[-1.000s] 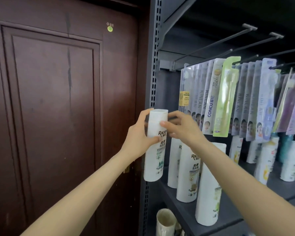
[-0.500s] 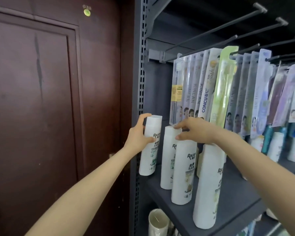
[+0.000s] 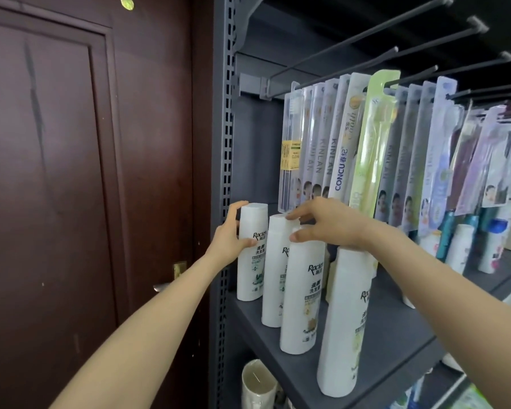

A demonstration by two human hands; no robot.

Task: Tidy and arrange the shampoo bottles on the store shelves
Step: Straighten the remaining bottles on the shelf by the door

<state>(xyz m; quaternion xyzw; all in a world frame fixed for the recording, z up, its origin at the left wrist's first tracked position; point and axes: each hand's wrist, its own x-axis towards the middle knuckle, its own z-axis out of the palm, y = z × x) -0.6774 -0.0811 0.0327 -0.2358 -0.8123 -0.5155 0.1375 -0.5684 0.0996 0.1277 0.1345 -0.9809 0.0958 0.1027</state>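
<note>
1. I see a dark grey store shelf [image 3: 396, 335] beside a brown wooden door [image 3: 71, 202], with four white shampoo bottles standing upright in a row that runs from the shelf's back left corner toward its front edge.
2. My left hand [image 3: 229, 237] holds the rearmost bottle [image 3: 251, 255], the one nearest the door; thumb and fingers are clamped round its upper half, and its base rests on the shelf.
3. My right hand [image 3: 328, 224] reaches across the caps of the second bottle [image 3: 275, 278] and third bottle [image 3: 303, 296]. Its fingers [image 3: 295, 215] are spread, with fingertips touching the second bottle's cap and the thumb on the third bottle's cap.
4. The fourth bottle [image 3: 342, 323] stands nearest the shelf's front edge, under my right wrist.
5. Above the shelf, packaged toothbrushes [image 3: 366, 143] hang from metal pegs.
6. More bottles [image 3: 460, 246] stand farther right along the shelf.
</note>
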